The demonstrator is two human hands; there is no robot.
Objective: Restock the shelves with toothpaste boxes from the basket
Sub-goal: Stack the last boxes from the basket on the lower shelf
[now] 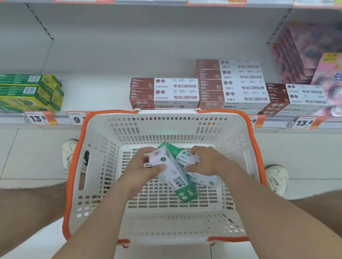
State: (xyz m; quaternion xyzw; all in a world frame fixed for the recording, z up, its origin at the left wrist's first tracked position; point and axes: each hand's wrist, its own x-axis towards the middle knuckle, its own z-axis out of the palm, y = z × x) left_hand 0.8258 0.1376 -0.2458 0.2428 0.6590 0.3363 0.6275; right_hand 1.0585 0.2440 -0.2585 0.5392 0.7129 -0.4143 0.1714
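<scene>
A white basket with an orange rim point(76, 163) stands on the floor between my knees. Both my hands are inside it. My left hand point(140, 168) grips a white and green toothpaste box point(168, 168) by its upper end, tilted. My right hand point(207, 161) holds a second white and green box point(202, 177) lying beside it. A third, greener box point(185, 194) lies under them on the basket floor. The low shelf point(99, 88) beyond the basket has a bare stretch in its middle.
Brown and white toothpaste boxes point(231, 84) are stacked on the shelf right of the gap, green and yellow boxes point(13, 91) on the left, pink packs point(333, 77) at far right. Price tags point(38, 118) line the shelf edge. My shoes point(69, 153) flank the basket.
</scene>
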